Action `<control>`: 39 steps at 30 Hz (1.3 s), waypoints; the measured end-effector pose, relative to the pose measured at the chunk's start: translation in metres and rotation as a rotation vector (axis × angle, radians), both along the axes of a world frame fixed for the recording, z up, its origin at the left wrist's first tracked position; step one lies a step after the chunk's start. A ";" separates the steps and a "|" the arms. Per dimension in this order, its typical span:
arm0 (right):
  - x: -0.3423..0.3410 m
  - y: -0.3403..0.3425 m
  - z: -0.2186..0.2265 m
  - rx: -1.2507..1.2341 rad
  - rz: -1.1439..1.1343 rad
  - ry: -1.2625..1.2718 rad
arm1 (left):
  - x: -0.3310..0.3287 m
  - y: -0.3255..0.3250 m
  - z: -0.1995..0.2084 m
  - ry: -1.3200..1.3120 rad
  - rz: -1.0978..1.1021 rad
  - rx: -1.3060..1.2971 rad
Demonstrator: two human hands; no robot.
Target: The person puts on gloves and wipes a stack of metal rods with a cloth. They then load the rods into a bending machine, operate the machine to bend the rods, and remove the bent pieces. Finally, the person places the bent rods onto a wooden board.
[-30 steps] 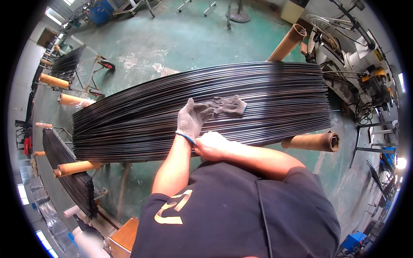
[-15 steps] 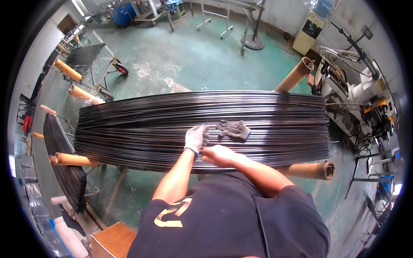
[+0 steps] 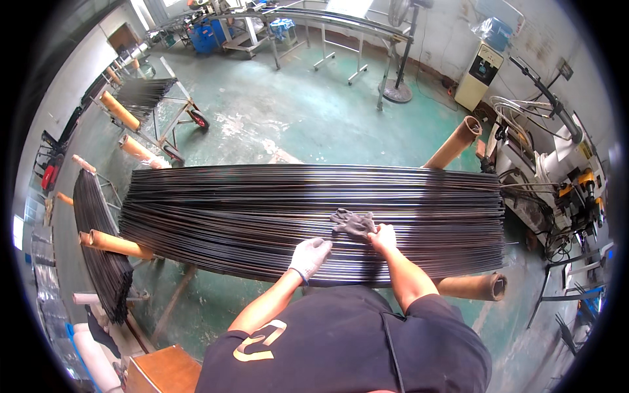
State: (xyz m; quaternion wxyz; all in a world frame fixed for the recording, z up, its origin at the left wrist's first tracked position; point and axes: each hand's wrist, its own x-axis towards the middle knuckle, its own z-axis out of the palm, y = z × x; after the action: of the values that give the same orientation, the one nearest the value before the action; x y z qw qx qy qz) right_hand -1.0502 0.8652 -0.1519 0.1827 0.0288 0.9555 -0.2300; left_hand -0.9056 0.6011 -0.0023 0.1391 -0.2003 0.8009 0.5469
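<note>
A grey work glove (image 3: 352, 223) is in the grip of my bare right hand (image 3: 382, 238), which pinches it at its cuff end. The glove's fingers point left, over a wide layer of long thin black rods (image 3: 216, 203). My left hand (image 3: 310, 256) wears a light grey glove and is just left of and nearer than the loose one. It holds nothing that I can see, with its fingers loosely extended to the right above the rods.
Cardboard tubes (image 3: 458, 141) stick out at the corners of the rod stack. More black rods rest on a second rack (image 3: 101, 245) at the left, near a wheeled cart (image 3: 177, 124). Machinery with hoses (image 3: 524, 164) stands at the right, a water dispenser (image 3: 481, 75) behind it.
My right hand has moved from beside my left wrist, away and to the right, and taken hold of the loose glove. My left hand has separated from it. The view has tilted up slightly.
</note>
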 end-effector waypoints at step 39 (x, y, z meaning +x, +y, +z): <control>0.079 -0.078 0.136 -0.511 0.262 0.274 | -0.019 0.034 -0.029 -0.013 0.002 -0.052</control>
State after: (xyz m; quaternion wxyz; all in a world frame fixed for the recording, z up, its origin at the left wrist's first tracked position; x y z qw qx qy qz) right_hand -0.9707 0.7874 -0.0156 0.0817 -0.1723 0.8781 -0.4387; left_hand -0.9249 0.6353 -0.0309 0.1384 -0.2085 0.8137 0.5246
